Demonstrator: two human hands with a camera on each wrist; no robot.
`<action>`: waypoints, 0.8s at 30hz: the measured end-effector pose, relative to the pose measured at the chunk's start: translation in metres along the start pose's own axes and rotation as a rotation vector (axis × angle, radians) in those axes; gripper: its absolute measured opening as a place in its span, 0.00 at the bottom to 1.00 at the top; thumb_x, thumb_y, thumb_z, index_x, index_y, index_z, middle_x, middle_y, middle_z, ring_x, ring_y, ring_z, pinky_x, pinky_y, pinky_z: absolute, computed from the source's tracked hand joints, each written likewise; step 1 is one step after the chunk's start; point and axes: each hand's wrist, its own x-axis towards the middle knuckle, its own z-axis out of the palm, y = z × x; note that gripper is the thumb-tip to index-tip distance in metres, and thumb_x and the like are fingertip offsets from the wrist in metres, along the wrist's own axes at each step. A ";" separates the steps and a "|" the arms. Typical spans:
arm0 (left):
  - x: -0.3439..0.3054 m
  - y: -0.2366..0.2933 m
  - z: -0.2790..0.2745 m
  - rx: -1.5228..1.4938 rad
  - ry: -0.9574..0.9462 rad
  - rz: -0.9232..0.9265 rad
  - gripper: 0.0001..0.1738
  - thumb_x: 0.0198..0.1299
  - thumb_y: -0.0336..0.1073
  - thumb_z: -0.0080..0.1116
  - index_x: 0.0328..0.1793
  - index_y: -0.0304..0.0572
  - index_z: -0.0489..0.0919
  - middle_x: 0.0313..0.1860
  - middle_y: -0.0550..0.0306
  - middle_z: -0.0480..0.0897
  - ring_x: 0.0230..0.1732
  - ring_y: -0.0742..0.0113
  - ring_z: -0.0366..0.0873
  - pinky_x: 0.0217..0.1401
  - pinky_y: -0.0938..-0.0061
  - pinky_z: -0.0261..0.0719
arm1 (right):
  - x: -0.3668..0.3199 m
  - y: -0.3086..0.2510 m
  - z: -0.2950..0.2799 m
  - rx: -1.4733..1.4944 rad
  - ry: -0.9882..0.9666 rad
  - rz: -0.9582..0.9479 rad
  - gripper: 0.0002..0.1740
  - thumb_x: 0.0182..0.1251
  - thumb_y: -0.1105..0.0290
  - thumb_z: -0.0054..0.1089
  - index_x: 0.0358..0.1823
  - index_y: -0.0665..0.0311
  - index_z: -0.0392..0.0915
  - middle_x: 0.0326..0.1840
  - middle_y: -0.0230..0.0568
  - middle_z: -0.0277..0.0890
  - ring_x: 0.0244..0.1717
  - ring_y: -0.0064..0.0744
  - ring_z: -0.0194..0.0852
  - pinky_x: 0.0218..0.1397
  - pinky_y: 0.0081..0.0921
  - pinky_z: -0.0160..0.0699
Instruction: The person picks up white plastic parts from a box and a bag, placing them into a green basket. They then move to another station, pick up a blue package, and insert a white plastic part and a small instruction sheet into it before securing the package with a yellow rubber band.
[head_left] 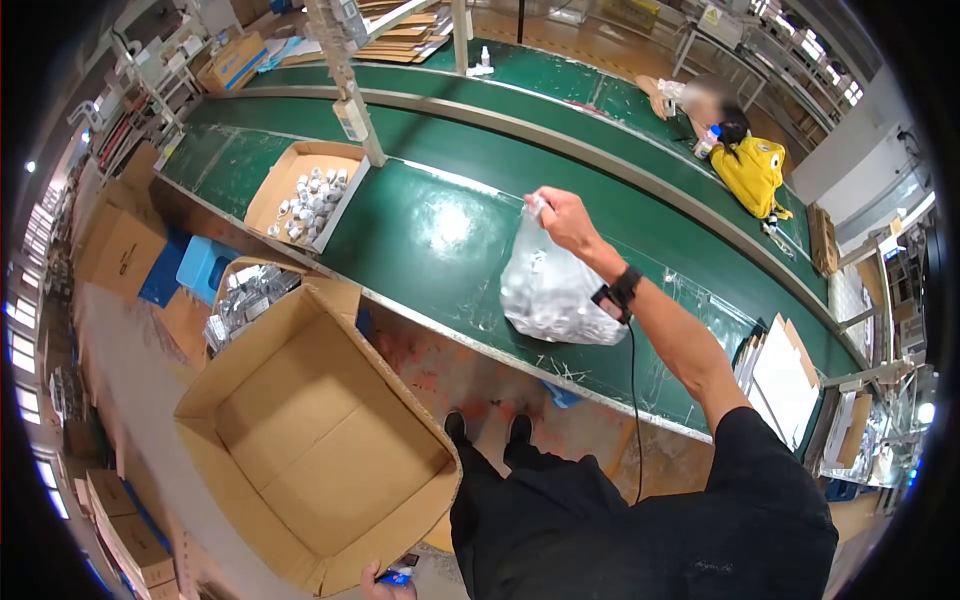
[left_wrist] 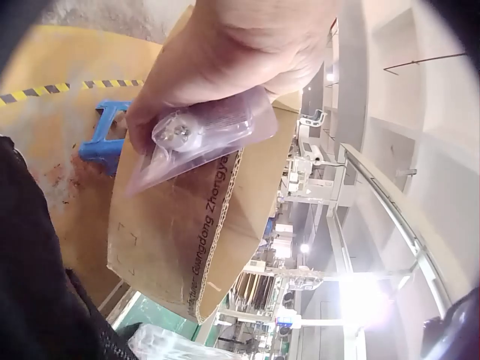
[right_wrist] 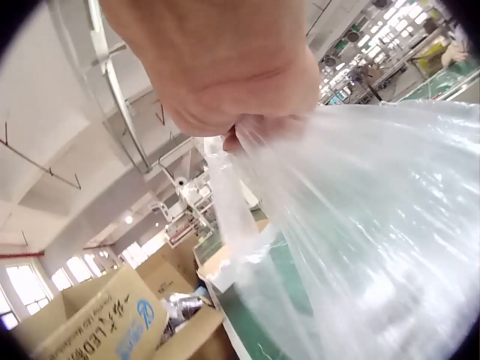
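Note:
My right hand (head_left: 565,220) grips the gathered neck of a translucent plastic bag (head_left: 555,290), whose full lower part rests on the green bench. In the right wrist view, the bag (right_wrist: 390,202) fans out from the curled fingers of my right hand (right_wrist: 232,82). My left hand (head_left: 388,588) is low beside a corner of a large, open cardboard box (head_left: 320,430) that looks bare inside. The left wrist view shows my left hand (left_wrist: 225,60) holding a clear plastic pack (left_wrist: 217,131) with a round white piece, over the box's edge (left_wrist: 172,232); whether it also grips the cardboard is unclear.
A shallow carton (head_left: 275,185) of small white parts stands on the green bench (head_left: 400,270). Beside the large box is a carton of silvery packs (head_left: 250,298). White sheets (head_left: 778,385) lie at the right; a person (head_left: 710,105) and a yellow bag (head_left: 748,178) are across the bench.

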 end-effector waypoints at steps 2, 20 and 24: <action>0.001 0.013 0.015 0.030 0.097 0.026 0.20 0.55 0.30 0.67 0.54 0.29 0.81 0.51 0.42 0.86 0.50 0.46 0.84 0.56 0.54 0.85 | 0.030 -0.010 0.010 0.032 -0.002 -0.006 0.14 0.74 0.66 0.54 0.36 0.68 0.83 0.26 0.49 0.81 0.27 0.44 0.78 0.35 0.39 0.75; 0.080 0.131 0.101 0.268 -0.217 -0.051 0.20 0.58 0.30 0.67 0.56 0.28 0.81 0.48 0.43 0.87 0.44 0.46 0.87 0.48 0.55 0.90 | -0.010 -0.068 0.106 0.277 0.053 0.168 0.21 0.78 0.58 0.60 0.60 0.68 0.82 0.50 0.43 0.87 0.50 0.29 0.84 0.52 0.28 0.84; 0.081 0.111 0.158 0.412 -0.465 -0.092 0.21 0.58 0.33 0.57 0.56 0.26 0.80 0.50 0.41 0.86 0.46 0.46 0.86 0.49 0.51 0.88 | -0.118 -0.155 0.020 0.449 -0.176 0.550 0.29 0.79 0.54 0.60 0.70 0.69 0.75 0.61 0.43 0.82 0.59 0.31 0.81 0.61 0.28 0.82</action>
